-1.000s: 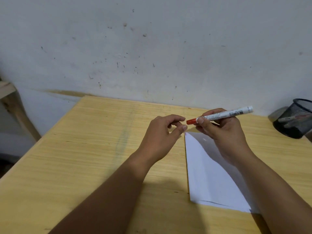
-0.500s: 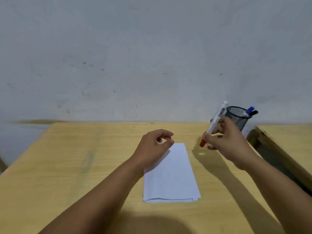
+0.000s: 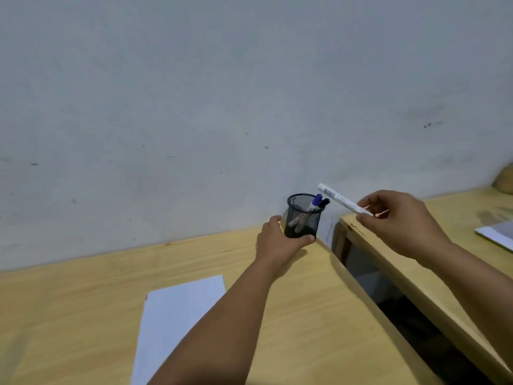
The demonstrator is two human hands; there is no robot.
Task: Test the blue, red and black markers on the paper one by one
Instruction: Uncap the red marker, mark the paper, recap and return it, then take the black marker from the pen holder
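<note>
A black mesh pen holder (image 3: 301,208) stands at the table's far right corner against the wall. The blue marker (image 3: 316,201) and the black marker (image 3: 324,202) stick out of it, caps up. My left hand (image 3: 277,243) is wrapped around the holder's base. My right hand (image 3: 399,220) holds the white-bodied red marker (image 3: 340,200) just right of the holder, its blunt end pointing up-left toward the rim; its red cap end is hidden in my fingers. The white paper (image 3: 172,320) lies on the wooden table (image 3: 69,301), left of my left forearm.
A second wooden table (image 3: 444,273) stands to the right across a dark gap (image 3: 388,298). A white sheet (image 3: 497,234) lies at its right edge. The grey wall rises directly behind the holder.
The view swung right. My left hand left the paper and took hold of the pen holder. My right hand carried the red marker over beside the holder and tilted it flatter.
</note>
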